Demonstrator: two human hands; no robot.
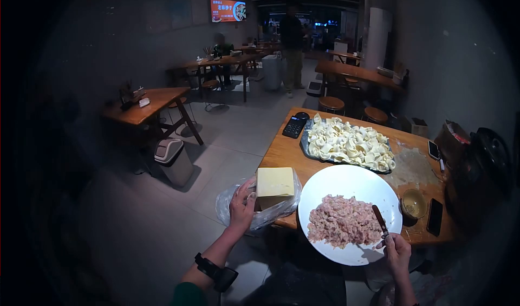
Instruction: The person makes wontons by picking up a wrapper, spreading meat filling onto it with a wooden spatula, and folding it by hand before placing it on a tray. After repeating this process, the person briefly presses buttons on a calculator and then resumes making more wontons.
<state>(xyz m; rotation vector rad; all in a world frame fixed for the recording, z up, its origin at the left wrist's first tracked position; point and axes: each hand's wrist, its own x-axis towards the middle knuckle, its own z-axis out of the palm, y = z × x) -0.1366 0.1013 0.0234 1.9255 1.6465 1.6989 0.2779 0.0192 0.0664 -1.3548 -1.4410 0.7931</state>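
The left hand (pixel 242 205) rests against the left side of the stack of square wrappers (pixel 275 182), its fingers loosely spread rather than closed round it; whether a fingertip has lifted 1 sheet I cannot tell. The stack stands at the table's near left corner, with a clear plastic bag (pixel 229 202) bunched around its lower part. For clean handling, I would separate a single wrapper at the edge—no dragging—and keep the loose plastic away from the fingertips.

The right hand (pixel 398 247) holds a thin dark spatula (pixel 380 219) by its near end, fingers narrowed around it, the blade over the right side of the meat filling (pixel 341 219). A shallow, even scoop from that edge would probably serve best, with the blade kept level so nothing drops.

The containers: a wide white bowl (pixel 319 184) right of the stack holds the pinkish filling, flecked with green, with bare white around it. Beyond it, a dark tray (pixel 306 147) is heaped with pale folded dumplings (pixel 349 140). To the bowl's right sits 1 small bowl (pixel 414 197)—its contents are too dim to name.
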